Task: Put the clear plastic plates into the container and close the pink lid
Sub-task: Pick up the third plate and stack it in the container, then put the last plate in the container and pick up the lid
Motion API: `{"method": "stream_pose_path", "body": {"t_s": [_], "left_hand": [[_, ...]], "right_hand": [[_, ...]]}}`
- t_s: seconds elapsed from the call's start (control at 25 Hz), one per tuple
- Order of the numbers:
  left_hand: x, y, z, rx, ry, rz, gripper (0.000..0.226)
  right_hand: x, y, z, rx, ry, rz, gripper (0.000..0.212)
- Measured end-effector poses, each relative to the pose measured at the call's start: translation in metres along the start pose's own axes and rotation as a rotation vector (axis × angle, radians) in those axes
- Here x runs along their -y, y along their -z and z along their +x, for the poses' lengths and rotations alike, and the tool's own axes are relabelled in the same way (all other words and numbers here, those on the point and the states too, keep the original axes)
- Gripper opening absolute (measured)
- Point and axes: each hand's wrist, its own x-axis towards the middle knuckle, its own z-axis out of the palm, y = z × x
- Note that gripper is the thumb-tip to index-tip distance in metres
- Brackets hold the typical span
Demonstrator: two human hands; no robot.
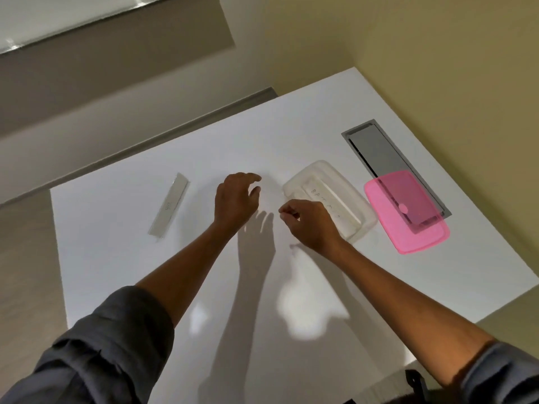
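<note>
Clear plate [170, 205] flat on table [122, 258], left of middle: thin, light, slippery; lift by edge. Container [328, 196] right of middle, open. Pink lid [408, 212] far right. Left hand [234, 198] fingers spread; right hand [309, 221] fingers curled, pinching unclear.

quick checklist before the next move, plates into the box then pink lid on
1. Container open and upright: ok, no lid on it.
2. Plate already in the container: ok, one labelled strip lies inside.
3. Loose plate within reach: ok, flat on the table, left of the left hand, untouched.
4. Hands free: left hand open, ok; right hand has its fingers pinched together, and whether they hold a clear plate cannot tell.
5. Pink lid ready: ok, lying right of the container, partly over the grey table hatch.
</note>
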Motion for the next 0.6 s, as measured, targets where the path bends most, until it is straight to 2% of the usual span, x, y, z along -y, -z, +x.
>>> {"method": "stream_pose_path", "body": {"t_s": [0.4, 0.6], "left_hand": [[0.139, 0.085, -0.068, -0.112, 0.493, 0.029, 0.028], [0.186, 0.102, -0.084, -0.122, 0.630, 0.023, 0.033]], "right_hand": [[0.088, -0.108, 0.011, 0.253, 0.082, 0.067, 0.018], [0.110, -0.146, 0.022, 0.349, 0.069, 0.036, 0.019]]}}
